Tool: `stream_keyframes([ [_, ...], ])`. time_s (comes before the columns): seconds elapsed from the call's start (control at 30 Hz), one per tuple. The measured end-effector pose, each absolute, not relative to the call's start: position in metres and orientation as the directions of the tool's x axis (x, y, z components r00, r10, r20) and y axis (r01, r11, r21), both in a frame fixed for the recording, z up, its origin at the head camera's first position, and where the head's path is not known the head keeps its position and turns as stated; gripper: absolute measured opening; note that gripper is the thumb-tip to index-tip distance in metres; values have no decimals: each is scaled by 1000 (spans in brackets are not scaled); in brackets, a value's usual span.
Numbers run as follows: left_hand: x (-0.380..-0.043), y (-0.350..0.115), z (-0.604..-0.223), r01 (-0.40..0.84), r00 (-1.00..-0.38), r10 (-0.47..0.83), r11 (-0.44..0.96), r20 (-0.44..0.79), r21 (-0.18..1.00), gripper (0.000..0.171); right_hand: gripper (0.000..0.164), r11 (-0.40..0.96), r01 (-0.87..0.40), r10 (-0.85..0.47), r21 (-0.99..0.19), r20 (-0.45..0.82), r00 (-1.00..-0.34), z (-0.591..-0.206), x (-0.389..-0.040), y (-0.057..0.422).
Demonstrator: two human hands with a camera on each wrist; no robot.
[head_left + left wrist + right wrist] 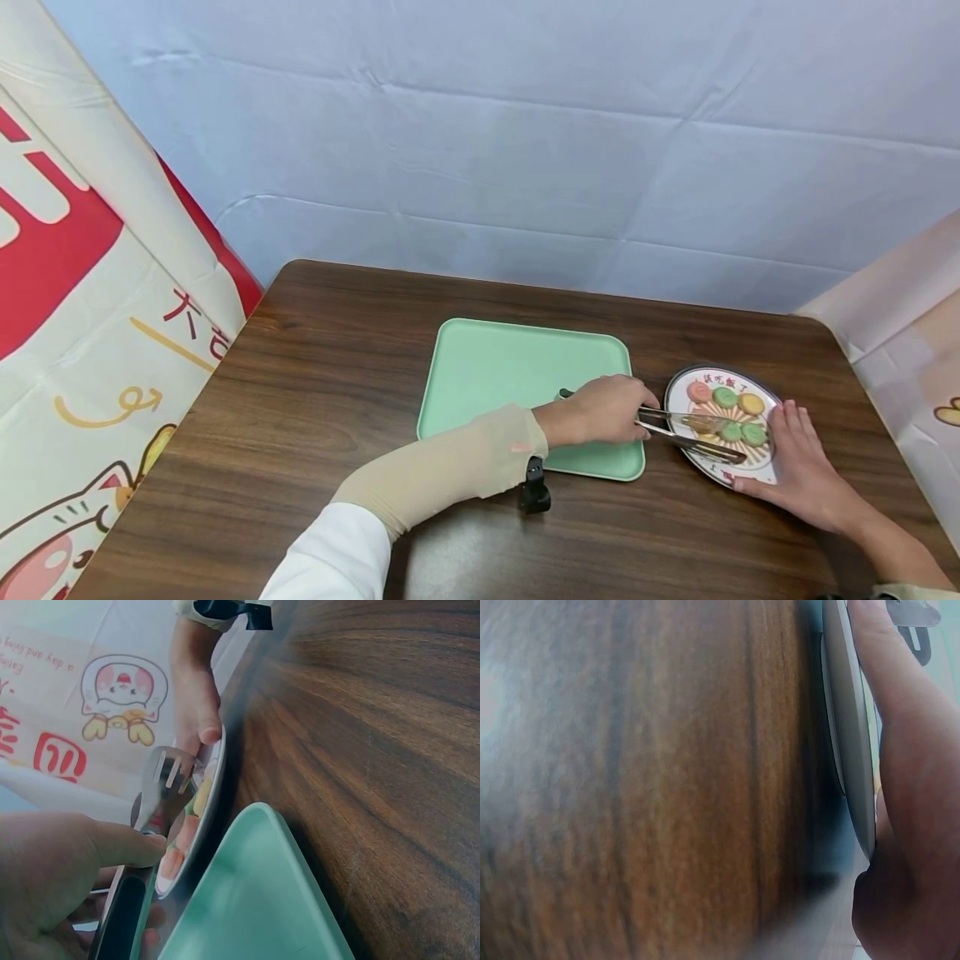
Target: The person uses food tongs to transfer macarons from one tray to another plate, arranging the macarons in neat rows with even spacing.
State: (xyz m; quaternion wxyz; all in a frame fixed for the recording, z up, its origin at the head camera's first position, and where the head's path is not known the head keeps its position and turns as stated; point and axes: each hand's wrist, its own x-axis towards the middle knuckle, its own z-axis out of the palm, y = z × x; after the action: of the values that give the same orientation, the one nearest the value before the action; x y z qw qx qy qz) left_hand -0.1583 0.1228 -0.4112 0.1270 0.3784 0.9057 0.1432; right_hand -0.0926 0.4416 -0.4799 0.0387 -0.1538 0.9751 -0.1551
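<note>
My left hand [611, 408] grips metal tongs [720, 452], reaching over the right side of a green tray [517, 358]. The tongs' arms are spread, with their ends over the round white plate [757, 473]. In the left wrist view the slotted end of the tongs [171, 776] shows above the plate's food. On the plate lie several small round pastries, among them a pink one [699, 392], a green one [724, 397] and a yellow one [751, 403]. My right hand [806, 471] rests at the plate's right edge, fingers straight, thumb across the near rim.
The brown wooden table [337, 358] carries both tray and plate, the plate just right of the tray. A pale fabric backdrop [487, 167] rises behind the table's far edge. Printed cloth [90, 375] hangs along the left side.
</note>
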Motion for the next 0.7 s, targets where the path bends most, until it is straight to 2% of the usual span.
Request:
stream_keyframes([
  [0.7,-161,113,-400,621,-711,699,677,-78,396,41,132,906,-291,-313,-306,-23,-949,-480,-92,442],
])
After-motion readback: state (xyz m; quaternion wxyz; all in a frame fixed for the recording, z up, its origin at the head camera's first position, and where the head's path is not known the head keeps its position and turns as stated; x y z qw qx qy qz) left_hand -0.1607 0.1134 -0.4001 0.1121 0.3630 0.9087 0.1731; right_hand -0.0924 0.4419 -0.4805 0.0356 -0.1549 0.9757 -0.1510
